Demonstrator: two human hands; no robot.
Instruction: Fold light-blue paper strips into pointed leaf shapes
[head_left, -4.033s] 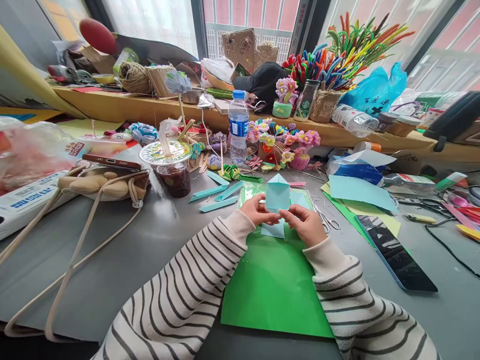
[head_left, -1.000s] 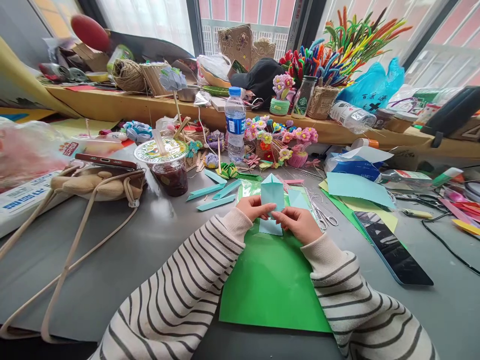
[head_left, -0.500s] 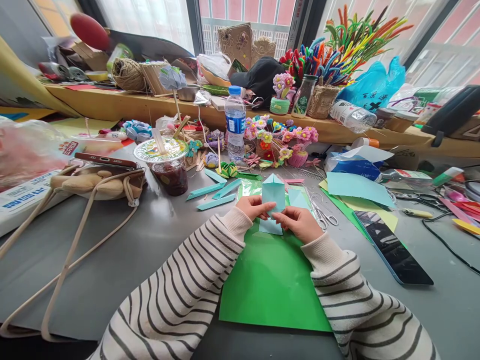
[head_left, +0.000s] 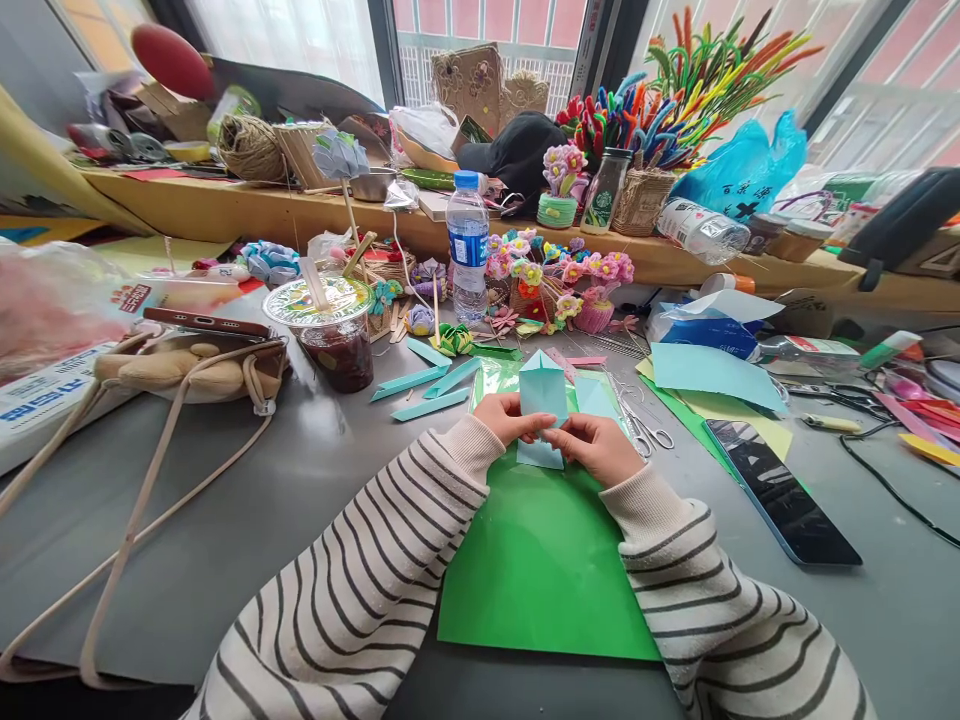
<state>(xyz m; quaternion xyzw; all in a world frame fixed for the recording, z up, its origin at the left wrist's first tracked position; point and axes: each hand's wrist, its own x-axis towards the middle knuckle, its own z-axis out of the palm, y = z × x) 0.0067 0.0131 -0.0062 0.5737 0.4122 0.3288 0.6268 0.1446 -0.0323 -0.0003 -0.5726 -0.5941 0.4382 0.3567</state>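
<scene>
A light-blue piece of folded paper (head_left: 543,388) with a pointed top stands upright between my hands. My left hand (head_left: 511,416) pinches its lower left edge between thumb and fingers. On the lower right, my right hand (head_left: 592,445) is closed on the same paper, the two thumbs almost meeting. Beneath them lies a green sheet (head_left: 547,570), with another pale blue paper piece (head_left: 540,455) on it, partly hidden. Folded blue paper strips (head_left: 430,405) lie to the left of my left hand. Beyond my right hand are silver scissors (head_left: 652,436).
A drink cup (head_left: 337,355) and a water bottle (head_left: 469,250) stand behind the strips. At right lie a phone (head_left: 780,490) and blue paper sheets (head_left: 716,375). A phone rests on a beige bag (head_left: 191,370) at left. Craft flowers (head_left: 562,265) line the back.
Both hands have shifted slightly at the paper's lower edge, with the thumbs now closer to each other. The folded paper stays upright in nearly the same place. The view has moved slightly.
</scene>
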